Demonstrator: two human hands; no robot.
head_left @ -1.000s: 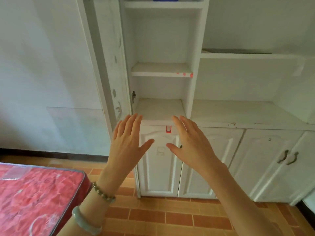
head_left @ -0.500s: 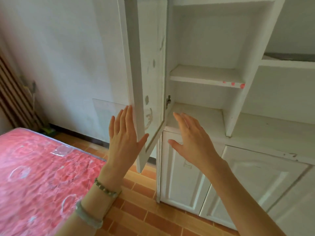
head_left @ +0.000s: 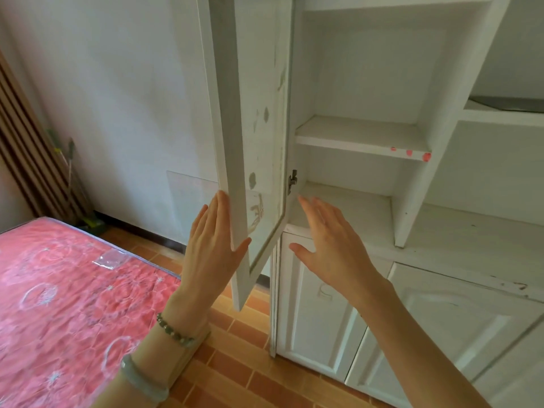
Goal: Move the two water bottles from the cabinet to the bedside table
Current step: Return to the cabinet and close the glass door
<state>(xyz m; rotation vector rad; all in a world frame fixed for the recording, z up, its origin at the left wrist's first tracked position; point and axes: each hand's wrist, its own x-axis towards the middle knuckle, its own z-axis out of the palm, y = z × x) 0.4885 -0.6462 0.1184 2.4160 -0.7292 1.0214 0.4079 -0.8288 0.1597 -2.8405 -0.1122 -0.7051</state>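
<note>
A white cabinet (head_left: 412, 201) fills the right side, its tall glass-panelled door (head_left: 235, 142) swung open toward me. The two visible shelves (head_left: 359, 134) inside hold nothing; no water bottle and no bedside table is in sight. My left hand (head_left: 212, 248) is raised flat with fingers spread, its thumb against the door's outer edge. My right hand (head_left: 329, 242) is held up, open and empty, in front of the lower shelf (head_left: 347, 201), just right of the door.
A bed with a red patterned mattress (head_left: 73, 304) in plastic wrap lies at lower left. Orange tiled floor (head_left: 241, 372) runs between bed and cabinet. Closed lower cabinet doors (head_left: 318, 313) sit under the shelves. Wooden slats (head_left: 23, 148) and a broom (head_left: 70, 178) lean in the left corner.
My view has turned left and moved closer to the cabinet, so the open door now stands between my hands. Both hands stay raised and empty.
</note>
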